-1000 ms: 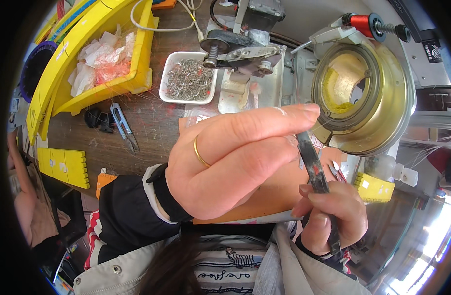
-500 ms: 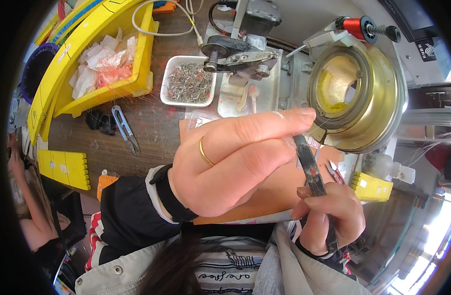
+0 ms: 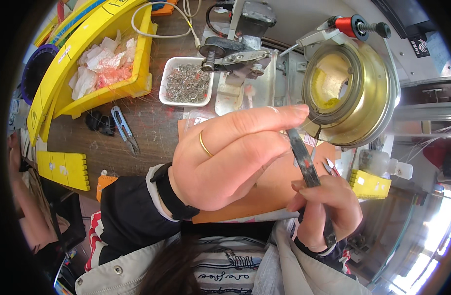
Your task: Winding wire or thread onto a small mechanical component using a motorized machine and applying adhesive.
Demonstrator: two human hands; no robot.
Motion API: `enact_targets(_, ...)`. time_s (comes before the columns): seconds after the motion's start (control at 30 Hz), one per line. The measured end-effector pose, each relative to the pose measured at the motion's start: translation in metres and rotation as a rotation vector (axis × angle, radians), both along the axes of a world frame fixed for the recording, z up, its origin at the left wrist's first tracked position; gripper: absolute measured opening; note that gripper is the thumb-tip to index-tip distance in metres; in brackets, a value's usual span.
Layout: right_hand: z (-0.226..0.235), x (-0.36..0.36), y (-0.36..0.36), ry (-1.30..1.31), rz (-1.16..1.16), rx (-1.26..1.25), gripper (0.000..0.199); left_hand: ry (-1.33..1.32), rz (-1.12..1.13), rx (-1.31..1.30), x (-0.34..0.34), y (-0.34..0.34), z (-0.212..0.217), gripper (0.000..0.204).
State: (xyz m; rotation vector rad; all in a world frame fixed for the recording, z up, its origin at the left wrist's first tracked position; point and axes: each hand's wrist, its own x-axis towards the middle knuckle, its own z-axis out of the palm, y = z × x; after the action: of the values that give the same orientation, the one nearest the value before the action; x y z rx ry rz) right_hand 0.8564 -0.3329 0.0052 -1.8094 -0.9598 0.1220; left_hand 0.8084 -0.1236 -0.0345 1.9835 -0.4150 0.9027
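My left hand [image 3: 230,157], with a ring on one finger, is closed in a pinch in the middle of the head view. What its fingertips hold, if anything, is hidden or too small to name. A fine pale thread seems to run near the fingertips. My right hand [image 3: 333,204], lower right, is wrapped round a dark flat metal strip [image 3: 304,160] with worn edges and a red speck. The strip slants up and left, its upper end at my left fingertips. Both hands are above an orange-brown mat [image 3: 230,214].
Behind my hands stand a white tray [image 3: 164,88] of small silvery hooks, a small clamp machine [image 3: 235,61] and a brass-coloured drum [image 3: 378,93] with a red thread spool [image 3: 347,26] above. Blue thread snips [image 3: 122,127] and a yellow bin [image 3: 146,73] are left. Another person's arm [image 3: 31,211] shows far left.
The strip and my right hand have shifted slightly left and up. My left hand keeps its pinch, its fingertips a little further left. The background has shifted slightly left too.
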Motion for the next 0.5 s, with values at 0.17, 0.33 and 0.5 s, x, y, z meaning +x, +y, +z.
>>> enact_targets(0.17,0.001,0.004,0.009,-0.042,0.024,0.038,0.026,0.005,0.054,-0.006,0.0,0.0,-0.001,0.023)
enact_targets(0.33,-0.002,0.002,-0.002,-0.008,0.013,0.082,0.025,-0.013,0.038,0.0,0.0,-0.001,0.002,0.022)
enact_targets(0.5,-0.004,-0.002,-0.005,0.001,-0.056,0.142,0.028,-0.026,0.05,-0.002,0.001,0.0,0.0,0.02)
